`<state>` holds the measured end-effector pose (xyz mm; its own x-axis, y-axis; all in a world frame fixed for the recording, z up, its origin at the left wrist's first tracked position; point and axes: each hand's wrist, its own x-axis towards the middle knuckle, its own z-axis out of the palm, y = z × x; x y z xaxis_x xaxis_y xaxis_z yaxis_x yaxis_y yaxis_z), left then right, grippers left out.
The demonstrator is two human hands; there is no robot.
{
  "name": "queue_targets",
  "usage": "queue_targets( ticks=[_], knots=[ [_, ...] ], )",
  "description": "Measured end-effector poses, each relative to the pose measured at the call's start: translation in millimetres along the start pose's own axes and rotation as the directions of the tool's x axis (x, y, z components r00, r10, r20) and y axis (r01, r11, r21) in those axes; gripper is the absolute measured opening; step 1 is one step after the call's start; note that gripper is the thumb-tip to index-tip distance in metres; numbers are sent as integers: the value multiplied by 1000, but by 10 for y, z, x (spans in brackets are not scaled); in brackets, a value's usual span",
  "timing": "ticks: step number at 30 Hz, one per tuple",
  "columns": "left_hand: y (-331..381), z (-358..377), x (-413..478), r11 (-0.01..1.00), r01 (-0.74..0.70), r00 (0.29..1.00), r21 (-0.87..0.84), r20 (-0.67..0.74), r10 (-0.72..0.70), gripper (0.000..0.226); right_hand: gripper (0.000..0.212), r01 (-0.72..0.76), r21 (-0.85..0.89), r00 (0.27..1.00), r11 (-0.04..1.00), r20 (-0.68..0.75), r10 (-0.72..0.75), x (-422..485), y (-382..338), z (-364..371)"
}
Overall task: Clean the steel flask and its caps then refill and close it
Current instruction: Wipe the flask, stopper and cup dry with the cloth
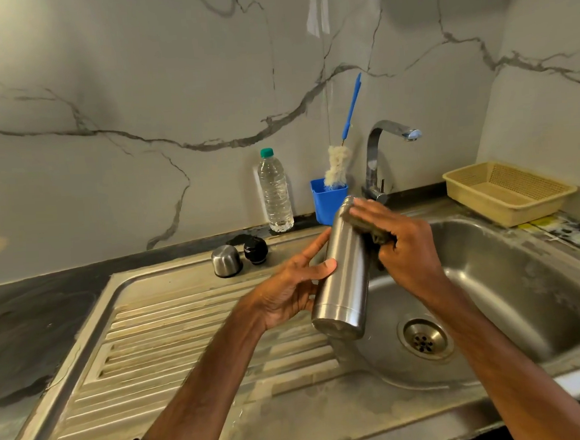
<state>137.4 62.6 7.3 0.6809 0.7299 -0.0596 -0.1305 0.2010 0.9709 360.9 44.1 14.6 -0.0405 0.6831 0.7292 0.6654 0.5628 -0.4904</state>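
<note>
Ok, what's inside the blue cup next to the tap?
A bottle brush stands in the blue cup, its pale fluffy head sticking out, blue handle up. The cup's wall hides the bottom and anything else.

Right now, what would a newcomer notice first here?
The steel flask is held tilted over the sink: the left hand grips its body, the right hand presses a dark scrub pad near its top. Behind, a steel cap and a black cap sit on the drainboard.

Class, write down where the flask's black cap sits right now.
In the head view, left of centre, the black cap stands at the back of the drainboard, just right of the steel cap and in front of the water bottle.
</note>
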Motion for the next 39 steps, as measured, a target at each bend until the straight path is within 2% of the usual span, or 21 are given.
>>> queue_targets(
  ticks=[2, 3, 7, 8, 12, 15, 17, 19, 21, 23, 25, 27, 29, 32, 34, 38, 39],
  knots=[
    [-2, 15, 0, 1000, 9, 999, 6, 47, -9, 72, 73, -149, -19, 987, 989, -70, 147, 38, 25, -31],
    [-1, 22, 5, 1000, 11, 998, 6, 58, -11, 73, 72, -147, -33, 985, 989, -93, 144, 34, 29, -34],
    [-18, 10, 10, 999, 17, 998, -30, 60, -15, 74, 73, 55, -13, 998, 998, -4, -55, -40, 11, -69],
    [-22, 2, 8, 999, 16, 997, -40, 70, -13, 72, 74, 56, 3, 998, 998, -6, -56, -23, 13, -80],
    [-21, -1, -2, 993, 24, 997, -113, 70, -16, 70, 79, -233, 29, 970, 972, -63, 235, 38, 11, -103],
    [39, 30, -34, 989, 21, 999, -146, 31, -16, 55, 75, -323, 31, 946, 946, -12, 323, -1, -2, -86],
    [54, 50, -47, 983, 5, 1000, -181, -10, -7, 40, 73, -310, 21, 951, 951, 5, 310, -29, -51, -74],
    [40, 44, -36, 972, 18, 998, -235, -52, -31, 38, 72, -292, 16, 955, 956, 47, 291, -51, -113, -26],
    [-1, 36, 3, 971, 46, 995, -233, -71, -64, 51, 73, -253, 9, 965, 967, 72, 252, -74, -160, 24],
    [-27, 63, 23, 986, 76, 990, -145, -106, -92, 66, 75, -185, -15, 979, 983, 85, 185, -89, -168, 59],
    [-31, 95, 19, 992, 102, 980, -77, -164, -113, 71, 77, -114, -47, 989, 992, 92, 118, -95, -168, 70],
    [-25, 108, -2, 994, 99, 978, -56, -176, -107, 75, 76, -108, -39, 993, 993, 34, 109, -67, -161, 39],
    [-23, 106, -13, 995, 84, 987, -54, -133, -91, 84, 74, -171, -15, 984, 985, -58, 169, -18, -147, -7],
    [-29, 126, 3, 995, 91, 993, -38, -67, -93, 77, 68, -257, 28, 957, 966, -131, 258, 44, -88, -79],
    [-39, 134, 16, 996, 93, 994, -16, -64, -94, 69, 70, -233, 5, 967, 972, -105, 233, 22, -90, -74],
    [-50, 79, 33, 997, 80, 988, -8, -133, -81, 77, 75, -22, 24, 997, 999, 77, 20, -95, -140, -18],
    [-45, 70, 31, 997, 81, 988, -19, -134, -83, 77, 76, -11, 19, 996, 1000, 84, 10, -80, -129, -16]
  ],
)
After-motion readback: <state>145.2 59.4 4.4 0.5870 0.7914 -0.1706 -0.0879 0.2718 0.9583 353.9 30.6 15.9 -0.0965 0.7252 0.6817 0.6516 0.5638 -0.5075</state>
